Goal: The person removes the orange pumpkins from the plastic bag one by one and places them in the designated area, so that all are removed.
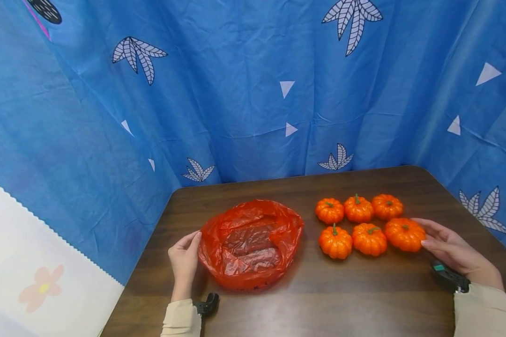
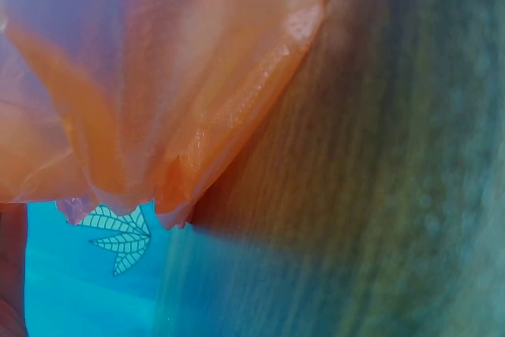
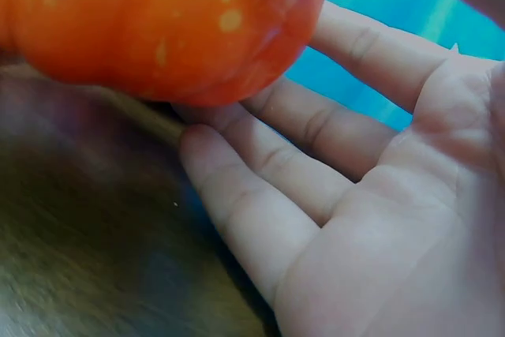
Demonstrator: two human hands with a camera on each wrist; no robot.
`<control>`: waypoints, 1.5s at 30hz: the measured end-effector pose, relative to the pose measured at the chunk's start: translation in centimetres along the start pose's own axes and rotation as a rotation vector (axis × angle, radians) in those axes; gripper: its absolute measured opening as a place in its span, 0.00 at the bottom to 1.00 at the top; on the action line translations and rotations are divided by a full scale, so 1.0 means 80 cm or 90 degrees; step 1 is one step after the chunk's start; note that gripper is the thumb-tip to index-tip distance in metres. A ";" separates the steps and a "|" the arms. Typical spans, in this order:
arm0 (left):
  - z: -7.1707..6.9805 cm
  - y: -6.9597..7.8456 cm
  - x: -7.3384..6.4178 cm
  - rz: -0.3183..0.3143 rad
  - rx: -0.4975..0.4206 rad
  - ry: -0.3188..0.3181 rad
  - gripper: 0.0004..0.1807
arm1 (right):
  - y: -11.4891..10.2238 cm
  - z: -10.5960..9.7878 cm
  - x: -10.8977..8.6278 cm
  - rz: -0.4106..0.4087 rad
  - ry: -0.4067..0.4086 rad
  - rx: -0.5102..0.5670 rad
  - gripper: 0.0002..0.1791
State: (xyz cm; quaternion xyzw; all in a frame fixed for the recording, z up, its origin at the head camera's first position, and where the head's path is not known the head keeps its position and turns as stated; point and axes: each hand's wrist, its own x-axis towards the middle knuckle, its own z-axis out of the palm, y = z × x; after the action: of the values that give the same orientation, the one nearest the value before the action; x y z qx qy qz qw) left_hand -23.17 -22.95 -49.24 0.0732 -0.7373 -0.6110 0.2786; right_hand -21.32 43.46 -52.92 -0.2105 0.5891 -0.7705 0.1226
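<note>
A red plastic bag (image 1: pixel 253 276) lies spread on the table with its mouth up, its rim rolled into a rough ring. My left hand (image 1: pixel 184 260) pinches the bag's left rim between thumb and fingers. In the left wrist view the bag's thin film (image 2: pixel 213 108) fills the upper left. At the right, my right hand (image 1: pixel 455 248) holds a small orange pumpkin (image 1: pixel 405 234) by its right side, thumb in front and fingers behind. The right wrist view shows this pumpkin (image 3: pixel 166 29) against the fingers (image 3: pixel 252 203).
Three more pumpkins stand in a back row, the middle one (image 1: pixel 358 208) with an upright stem. Two others, one of them a pumpkin (image 1: pixel 335 241) nearest the bag, sit left of the held one. Blue patterned curtain (image 1: pixel 253 93) hangs behind the brown table (image 1: pixel 320 299).
</note>
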 end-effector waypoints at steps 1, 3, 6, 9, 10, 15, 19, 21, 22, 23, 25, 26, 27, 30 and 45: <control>0.000 0.000 0.000 -0.001 -0.001 -0.001 0.15 | 0.000 -0.001 -0.001 0.005 0.005 -0.008 0.33; 0.000 -0.001 -0.001 -0.001 -0.001 -0.002 0.15 | 0.001 -0.002 -0.002 0.014 0.010 -0.018 0.33; 0.000 -0.001 -0.001 -0.002 0.002 -0.004 0.16 | 0.001 -0.004 -0.003 0.024 0.015 -0.024 0.32; 0.000 -0.001 -0.001 0.000 0.002 -0.003 0.15 | 0.001 -0.004 -0.003 0.025 0.012 -0.035 0.32; 0.000 -0.001 -0.001 0.002 0.001 -0.002 0.15 | 0.001 -0.004 -0.002 0.023 0.009 -0.038 0.32; 0.000 0.000 -0.001 0.006 0.001 0.001 0.15 | 0.000 -0.002 0.000 0.015 -0.002 -0.043 0.32; 0.001 0.001 -0.001 0.003 0.006 0.001 0.14 | 0.000 -0.001 -0.001 0.036 0.016 -0.066 0.31; 0.001 0.002 -0.001 0.000 0.006 0.001 0.14 | -0.001 -0.001 0.000 0.053 0.034 -0.096 0.30; 0.001 0.002 0.000 -0.002 0.008 0.002 0.14 | -0.001 -0.001 0.000 0.064 0.044 -0.117 0.30; 0.001 0.001 0.000 -0.003 0.008 0.003 0.14 | -0.002 -0.001 0.001 0.074 0.053 -0.138 0.29; 0.001 0.000 0.000 -0.002 0.011 0.004 0.14 | -0.003 -0.001 0.003 0.095 0.064 -0.175 0.28; 0.001 0.000 0.000 -0.002 0.011 0.004 0.14 | -0.004 0.000 0.003 0.104 0.069 -0.190 0.27; 0.001 0.000 0.000 -0.001 0.012 0.004 0.14 | -0.005 0.001 0.003 0.111 0.071 -0.202 0.27; 0.002 0.000 0.000 0.000 0.009 0.001 0.15 | -0.006 0.000 0.003 0.123 0.077 -0.224 0.26; 0.001 0.007 -0.001 0.000 0.003 0.010 0.15 | -0.011 0.006 0.004 0.154 0.091 -0.267 0.24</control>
State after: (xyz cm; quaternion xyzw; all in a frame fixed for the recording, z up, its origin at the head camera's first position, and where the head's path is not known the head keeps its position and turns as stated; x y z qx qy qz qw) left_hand -23.01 -22.69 -48.74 0.0788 -0.7366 -0.6085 0.2843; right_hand -21.31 43.13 -51.92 -0.1042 0.7642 -0.6240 0.1256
